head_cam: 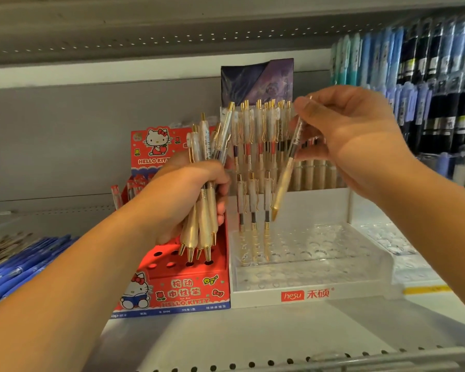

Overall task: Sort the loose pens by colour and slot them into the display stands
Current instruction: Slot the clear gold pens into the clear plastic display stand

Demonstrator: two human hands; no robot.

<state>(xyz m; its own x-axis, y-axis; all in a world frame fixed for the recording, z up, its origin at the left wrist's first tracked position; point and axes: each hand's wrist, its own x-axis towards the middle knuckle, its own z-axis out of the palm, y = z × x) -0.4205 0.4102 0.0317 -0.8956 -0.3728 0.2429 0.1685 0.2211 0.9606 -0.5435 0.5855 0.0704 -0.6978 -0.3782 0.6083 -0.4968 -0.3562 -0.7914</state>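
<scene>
Clutching seemingly pearly pens (pixel 199 229), left hand (pixel 188 189); right hand (pixel 352 135) pinches slim pen (pixel 285 181).

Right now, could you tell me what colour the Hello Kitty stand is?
The stand is red, seen in the head view.

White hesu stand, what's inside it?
Three gold pens stand in holes at its left, and a row of pens lines the back. The right hand covers that row's right end.

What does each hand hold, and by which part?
Left hand grips a pen bundle at mid-barrel; right hand pinches one pen by its upper half.
</scene>
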